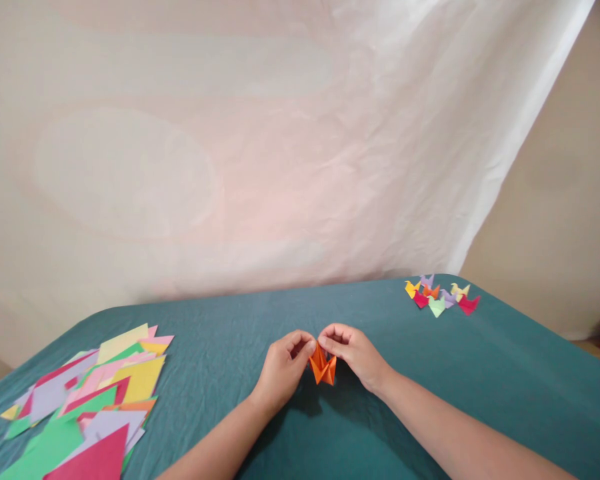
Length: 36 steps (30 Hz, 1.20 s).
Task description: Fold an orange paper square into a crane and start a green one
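A small folded orange paper piece (323, 368) is held just above the teal tablecloth (430, 373), in the middle of the table. My left hand (283, 368) pinches its left upper tip with curled fingers. My right hand (353, 353) pinches its right upper tip the same way. The two hands nearly touch above the fold, and its pointed lower part hangs between them.
A loose pile of flat coloured paper sheets (87, 400) lies at the left front of the table. Several small folded paper figures (443, 295) in mixed colours sit at the far right. A creased white cloth backdrop (280, 147) hangs behind the table.
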### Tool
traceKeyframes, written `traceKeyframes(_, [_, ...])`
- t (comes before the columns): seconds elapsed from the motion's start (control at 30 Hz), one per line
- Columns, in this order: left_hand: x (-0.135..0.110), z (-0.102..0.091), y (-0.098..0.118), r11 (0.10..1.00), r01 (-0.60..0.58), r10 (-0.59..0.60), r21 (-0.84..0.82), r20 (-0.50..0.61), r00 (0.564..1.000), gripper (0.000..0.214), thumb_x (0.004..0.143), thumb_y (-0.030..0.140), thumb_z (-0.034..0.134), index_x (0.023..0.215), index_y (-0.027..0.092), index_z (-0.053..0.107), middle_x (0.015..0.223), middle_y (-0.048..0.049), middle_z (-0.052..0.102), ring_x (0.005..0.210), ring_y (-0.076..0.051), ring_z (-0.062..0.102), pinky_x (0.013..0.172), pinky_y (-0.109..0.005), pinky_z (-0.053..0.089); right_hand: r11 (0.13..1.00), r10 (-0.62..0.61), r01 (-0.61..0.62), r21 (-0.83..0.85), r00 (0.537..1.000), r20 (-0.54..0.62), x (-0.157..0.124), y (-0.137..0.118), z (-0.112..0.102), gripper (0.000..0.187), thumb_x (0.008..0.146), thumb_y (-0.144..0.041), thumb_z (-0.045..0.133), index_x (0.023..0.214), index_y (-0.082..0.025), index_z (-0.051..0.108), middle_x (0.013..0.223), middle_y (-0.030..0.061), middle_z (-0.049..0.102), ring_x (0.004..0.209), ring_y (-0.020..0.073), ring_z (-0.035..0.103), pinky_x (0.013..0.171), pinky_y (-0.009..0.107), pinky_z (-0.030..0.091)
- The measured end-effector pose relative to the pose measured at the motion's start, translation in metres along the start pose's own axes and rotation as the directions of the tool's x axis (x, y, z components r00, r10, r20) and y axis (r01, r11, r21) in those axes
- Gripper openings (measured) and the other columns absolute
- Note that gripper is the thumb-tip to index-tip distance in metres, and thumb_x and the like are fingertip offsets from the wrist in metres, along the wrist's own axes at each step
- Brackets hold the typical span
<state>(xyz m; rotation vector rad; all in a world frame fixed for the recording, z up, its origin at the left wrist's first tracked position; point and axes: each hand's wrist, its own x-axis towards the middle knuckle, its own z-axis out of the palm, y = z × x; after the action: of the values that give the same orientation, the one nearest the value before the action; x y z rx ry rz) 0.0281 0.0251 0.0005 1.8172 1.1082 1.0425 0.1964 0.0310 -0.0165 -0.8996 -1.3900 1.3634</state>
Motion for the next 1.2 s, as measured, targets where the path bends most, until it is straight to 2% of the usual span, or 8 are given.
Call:
traceKeyframes(0.2, [0.003, 0.000, -0.005, 0.985, 0.086, -0.087, -0.152, 0.000, 0.996, 0.024, 0.081, 0.039, 0.055, 0.074, 0.017, 0.061, 0.067, -0.0023, 0.060, 0.062, -0.014, 0.056, 0.058, -0.023, 0.047, 0.998, 0.043, -0.044, 0.049, 0.999, 0.019, 0.001, 0.003, 0.000, 0.029, 0.073, -0.043, 0.069, 0.080, -0.016, 0.062, 0.065, -0.0022, 0.059, 0.057, 0.0106, 0.050, 0.057, 0.023, 0.039])
traceKeyframes(0.43, [0.004, 0.001, -0.007, 0.980, 0.091, -0.091, -0.178, 0.006, 0.996, 0.022, 0.080, 0.037, 0.057, 0.073, 0.016, 0.060, 0.066, -0.0010, 0.059, 0.061, -0.013, 0.055, 0.059, -0.023, 0.046, 0.998, 0.039, -0.039, 0.050, 0.999, 0.018, 0.001, 0.003, 0.001, 0.028, 0.073, -0.043, 0.070, 0.078, -0.017, 0.061, 0.064, -0.0030, 0.058, 0.056, 0.0103, 0.049, 0.056, 0.023, 0.037])
traceKeyframes(0.7, [0.006, 0.003, -0.012, 0.945, 0.170, -0.167, -0.280, 0.035, 0.985, 0.023, 0.077, 0.038, 0.060, 0.076, 0.016, 0.059, 0.065, 0.0007, 0.060, 0.058, -0.012, 0.055, 0.057, -0.022, 0.045, 0.999, 0.029, -0.029, 0.023, 1.000, 0.008, 0.001, 0.006, 0.000, 0.030, 0.071, -0.044, 0.072, 0.077, -0.018, 0.059, 0.064, -0.0035, 0.056, 0.057, 0.0108, 0.049, 0.056, 0.022, 0.037])
traceKeyframes(0.93, [0.006, 0.005, -0.015, 0.945, 0.190, -0.182, -0.265, 0.056, 0.982, 0.022, 0.078, 0.038, 0.059, 0.074, 0.016, 0.056, 0.062, 0.0036, 0.055, 0.055, -0.009, 0.052, 0.054, -0.020, 0.041, 0.999, -0.004, 0.004, -0.045, 1.000, 0.002, 0.003, 0.014, 0.000, 0.028, 0.074, -0.043, 0.069, 0.078, -0.018, 0.057, 0.062, -0.0045, 0.054, 0.054, 0.0098, 0.046, 0.052, 0.021, 0.035])
traceKeyframes(1.0, [0.008, 0.005, -0.017, 0.946, 0.186, -0.184, -0.266, 0.030, 0.982, 0.023, 0.077, 0.038, 0.059, 0.074, 0.016, 0.055, 0.061, 0.0037, 0.055, 0.054, -0.010, 0.052, 0.054, -0.020, 0.042, 0.997, 0.001, -0.002, -0.080, 1.000, -0.014, 0.003, 0.013, 0.000, 0.029, 0.079, -0.046, 0.063, 0.079, -0.018, 0.057, 0.061, -0.0043, 0.054, 0.051, 0.0097, 0.046, 0.049, 0.021, 0.034])
traceKeyframes(1.1, [0.011, 0.002, -0.022, 0.942, 0.181, -0.208, -0.284, -0.068, 0.976, 0.025, 0.076, 0.041, 0.059, 0.073, 0.017, 0.054, 0.058, 0.0041, 0.055, 0.052, -0.010, 0.053, 0.052, -0.021, 0.043, 0.992, -0.005, 0.001, -0.125, 0.999, -0.033, 0.002, 0.008, -0.002, 0.034, 0.087, -0.050, 0.049, 0.078, -0.019, 0.057, 0.060, -0.0030, 0.055, 0.051, 0.0108, 0.047, 0.047, 0.021, 0.033])
traceKeyframes(1.2, [0.014, -0.003, -0.027, 0.934, 0.182, -0.244, -0.306, -0.178, 0.953, 0.027, 0.075, 0.043, 0.059, 0.075, 0.017, 0.053, 0.059, 0.0038, 0.055, 0.051, -0.011, 0.053, 0.049, -0.020, 0.043, 0.983, -0.034, 0.036, -0.182, 0.999, 0.012, 0.000, 0.003, 0.000, 0.029, 0.085, -0.046, 0.054, 0.079, -0.018, 0.058, 0.067, -0.0013, 0.059, 0.059, 0.0125, 0.052, 0.053, 0.022, 0.038])
